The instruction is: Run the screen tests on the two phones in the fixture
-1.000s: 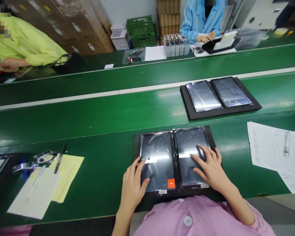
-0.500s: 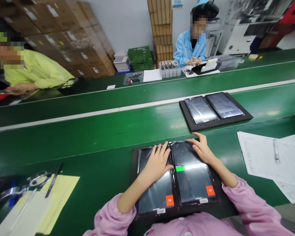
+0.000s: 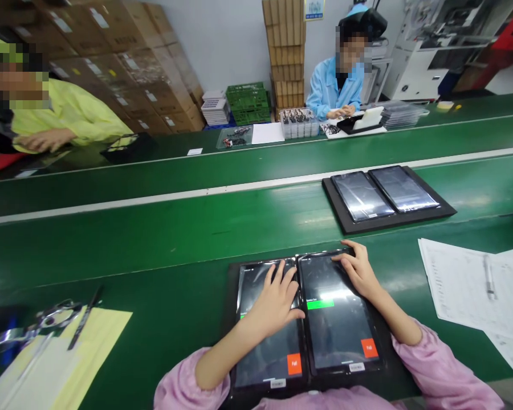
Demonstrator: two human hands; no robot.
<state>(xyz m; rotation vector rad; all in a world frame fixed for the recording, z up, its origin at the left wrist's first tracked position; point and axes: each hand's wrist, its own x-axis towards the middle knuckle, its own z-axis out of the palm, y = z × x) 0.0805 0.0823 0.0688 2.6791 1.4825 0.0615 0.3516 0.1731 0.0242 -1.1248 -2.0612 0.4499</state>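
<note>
Two black tablets lie side by side on a dark foam tray (image 3: 389,347) in front of me. Over the upper part of the left tablet (image 3: 256,359) spreads my left hand (image 3: 276,299), fingers apart and holding nothing. Its thumb reaches toward the gap between the tablets. My right hand (image 3: 359,270) is at the upper right corner of the right tablet (image 3: 333,336), its fingers apart and touching or just above the screen and edge. Each screen shows a red "Fail" box at its lower right and a green bar, the left bar partly hidden by my arm.
Another foam tray (image 3: 348,228) with two tablets sits on the green belt (image 3: 188,228) ahead. Papers with a pen (image 3: 489,276) lie right; yellow paper (image 3: 106,336) and a dark pen (image 3: 85,317) lie left. Across the belt, two people (image 3: 336,85) work near boxes (image 3: 141,74).
The green bar on the right screen has grown longer. My right fingers have shifted slightly over the right tablet's top. The whole view has shifted a little.
</note>
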